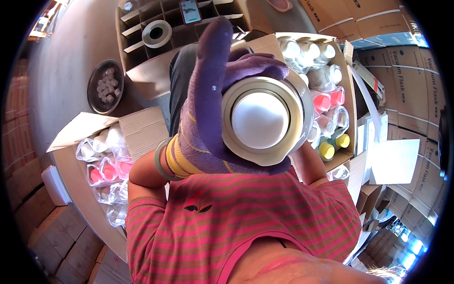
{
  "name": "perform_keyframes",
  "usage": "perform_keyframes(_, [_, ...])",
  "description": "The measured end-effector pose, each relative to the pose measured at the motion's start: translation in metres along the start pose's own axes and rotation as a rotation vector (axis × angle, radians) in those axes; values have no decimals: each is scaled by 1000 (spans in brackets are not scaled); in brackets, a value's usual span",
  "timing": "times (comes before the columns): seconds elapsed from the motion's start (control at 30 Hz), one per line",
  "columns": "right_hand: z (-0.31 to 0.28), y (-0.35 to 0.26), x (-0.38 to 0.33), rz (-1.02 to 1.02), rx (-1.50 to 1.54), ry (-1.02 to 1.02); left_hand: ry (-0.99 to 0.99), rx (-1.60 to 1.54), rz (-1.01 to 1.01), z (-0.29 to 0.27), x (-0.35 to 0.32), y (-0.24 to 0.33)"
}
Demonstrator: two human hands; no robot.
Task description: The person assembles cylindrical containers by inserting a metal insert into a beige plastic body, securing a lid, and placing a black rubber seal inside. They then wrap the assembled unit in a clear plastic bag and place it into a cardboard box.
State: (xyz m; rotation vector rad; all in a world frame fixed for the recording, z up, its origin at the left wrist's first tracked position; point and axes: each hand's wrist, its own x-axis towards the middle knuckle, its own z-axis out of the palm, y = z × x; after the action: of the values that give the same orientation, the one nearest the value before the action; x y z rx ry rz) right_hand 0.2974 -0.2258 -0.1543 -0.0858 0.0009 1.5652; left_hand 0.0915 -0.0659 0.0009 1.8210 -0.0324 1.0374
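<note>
In front of my chest, a vacuum flask (229,137) with a cream rim and a small pouring lip is seen from its top end. A smooth white round stopper (260,120) fills the middle of its mouth. My left hand (204,120), in a purple knit glove with a yellow-striped cuff, is closed round the flask's left side. One long finger stands up past the rim, and other gloved fingers curl along the far side. My right forearm (309,163) reaches up behind the flask, which hides that hand.
Open cartons of bagged bottles with white, pink and yellow caps stand at left (120,199) and right (350,123). Ahead, a divided carton (156,64) bears a cream ring (168,38) and a phone (190,11). A dark bowl (96,105) contains small white pieces. Stacked cartons (402,85) line the right.
</note>
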Motion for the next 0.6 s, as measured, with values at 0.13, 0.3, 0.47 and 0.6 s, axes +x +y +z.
perform_keyframes(0.13, [3, 1, 1, 12, 0, 1, 5, -23, 11, -8, 9, -2])
perform_keyframes(0.3, [7, 1, -8, 25, -1, 18, -23, -89, -17, -15, 14, -4])
perform_keyframes(0.47, [11, 4, -14, 29, -3, 30, -65, -131, -42, -22, 9, -14])
perform_keyframes(0.6, [16, 6, -16, 49, 4, 39, -72, -296, 27, -20, 11, -23])
